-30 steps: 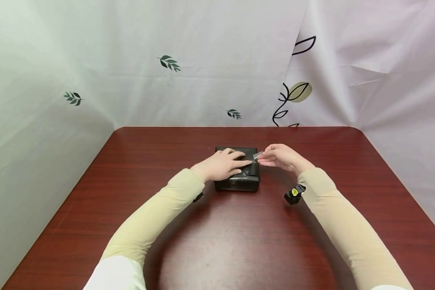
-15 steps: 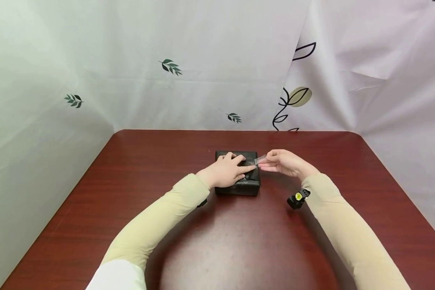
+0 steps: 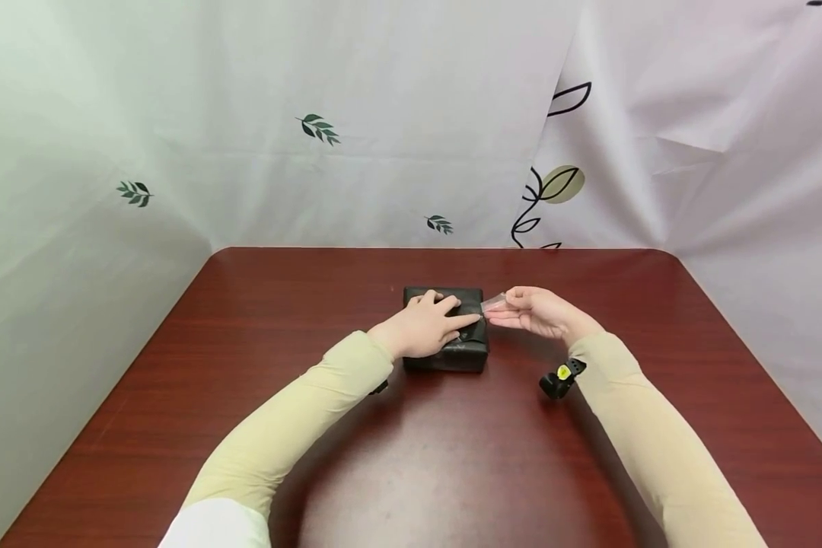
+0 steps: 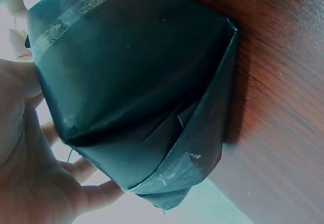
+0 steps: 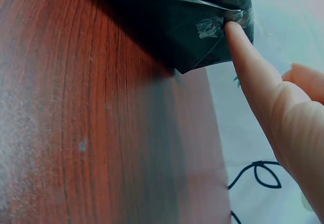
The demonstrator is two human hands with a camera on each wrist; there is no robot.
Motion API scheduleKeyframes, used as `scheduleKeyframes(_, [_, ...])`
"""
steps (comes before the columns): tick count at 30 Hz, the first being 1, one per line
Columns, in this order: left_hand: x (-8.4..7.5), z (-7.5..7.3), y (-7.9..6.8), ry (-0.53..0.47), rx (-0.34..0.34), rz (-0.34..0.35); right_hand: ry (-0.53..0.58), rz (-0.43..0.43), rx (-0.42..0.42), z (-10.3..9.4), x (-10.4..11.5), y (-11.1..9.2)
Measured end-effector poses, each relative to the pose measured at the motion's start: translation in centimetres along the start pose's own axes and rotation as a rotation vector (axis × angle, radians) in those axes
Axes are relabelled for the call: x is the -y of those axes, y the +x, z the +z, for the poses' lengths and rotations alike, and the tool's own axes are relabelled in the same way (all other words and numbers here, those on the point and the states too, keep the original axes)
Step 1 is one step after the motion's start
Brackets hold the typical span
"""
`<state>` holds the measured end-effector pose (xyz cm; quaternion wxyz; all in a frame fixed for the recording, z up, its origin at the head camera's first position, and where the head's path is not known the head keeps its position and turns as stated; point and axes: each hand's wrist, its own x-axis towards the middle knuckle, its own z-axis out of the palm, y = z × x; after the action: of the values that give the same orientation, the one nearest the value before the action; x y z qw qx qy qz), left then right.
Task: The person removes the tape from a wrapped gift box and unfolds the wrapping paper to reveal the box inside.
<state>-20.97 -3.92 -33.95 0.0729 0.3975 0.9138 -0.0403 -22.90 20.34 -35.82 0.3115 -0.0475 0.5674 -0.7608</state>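
A box wrapped in black paper lies on the table. My left hand rests on its top with the fingers spread, one fingertip at the right edge. Beyond that edge, my right hand pinches a short strip of clear tape between thumb and finger. The tape's other end meets the box. In the right wrist view, an outstretched finger touches the box's end beside a crinkled tape patch. Folded paper flaps and another tape piece show in the left wrist view.
The reddish-brown wooden table extends around the box on all sides. A white curtain with leaf prints hangs behind and beside it. A small black wrist camera hangs below the right sleeve.
The right hand has drawn slightly away to the right, and more of the tape strip shows between it and the box. A left finger has shifted to the box's right edge.
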Motion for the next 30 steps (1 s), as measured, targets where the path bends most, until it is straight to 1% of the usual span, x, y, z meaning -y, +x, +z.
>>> scheduleKeyframes(7, [0.1,-0.2,0.2,-0.007,0.001,-0.003,0.123,-0.012,0.044,-0.6,0.0,-0.1])
scheduleKeyframes(10, [0.1,-0.1,0.2,-0.009,0.001,-0.002,0.181,-0.015,0.077,-0.7,-0.2,-0.1])
scheduleKeyframes(14, [0.1,0.1,0.2,0.001,-0.002,0.0,0.268,-0.022,0.182,-1.2,-0.6,0.0])
scheduleKeyframes(20, [0.1,0.2,0.2,0.007,-0.011,0.002,0.377,-0.028,0.404,-2.2,-1.3,0.2])
scheduleKeyframes(23, [0.1,0.2,0.2,0.015,-0.012,0.006,0.418,-0.021,0.473,-2.5,-1.5,0.3])
scheduleKeyframes(26, [0.1,0.2,0.2,0.021,-0.004,0.008,0.455,-0.006,0.495,-2.7,-1.7,0.4])
scheduleKeyframes(30, [-0.1,0.0,0.3,0.039,0.014,0.007,0.484,0.003,0.486,-2.8,-1.7,0.3])
